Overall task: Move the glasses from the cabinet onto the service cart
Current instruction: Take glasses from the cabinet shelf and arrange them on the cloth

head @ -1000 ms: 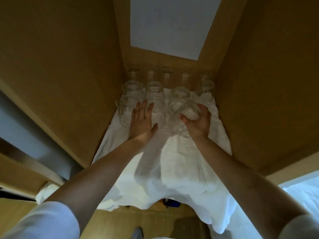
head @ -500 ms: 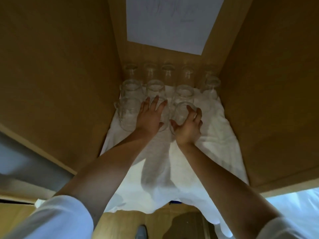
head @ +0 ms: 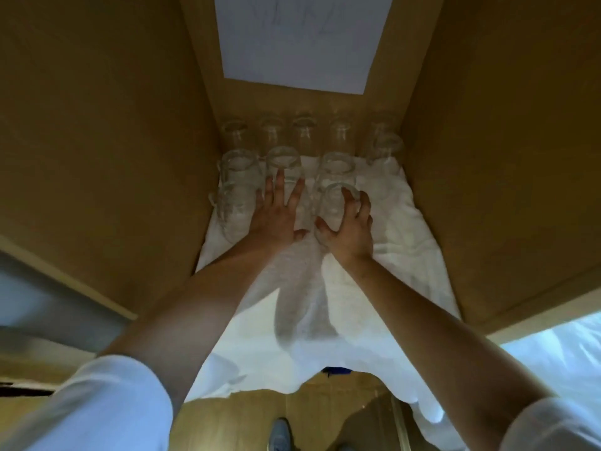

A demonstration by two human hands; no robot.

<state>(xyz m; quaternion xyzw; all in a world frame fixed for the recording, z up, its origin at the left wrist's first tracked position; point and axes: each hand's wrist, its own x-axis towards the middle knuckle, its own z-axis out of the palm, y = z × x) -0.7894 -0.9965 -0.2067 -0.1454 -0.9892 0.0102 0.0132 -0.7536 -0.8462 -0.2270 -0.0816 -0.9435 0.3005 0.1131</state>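
The right hand (head: 349,231) keeps its fingers curled round the front glass (head: 333,206). The left hand (head: 274,219), fingers now spread wider, reaches over a second-row glass (head: 283,161).

glasses (head: 283,164) crowd the back, cabinet walls (head: 130,141) close, front cloth (head: 341,320) bare

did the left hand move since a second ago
Yes. The left hand has slid deeper into the wooden cabinet: its fingertips now reach the second-row clear glass, which they fell short of before.
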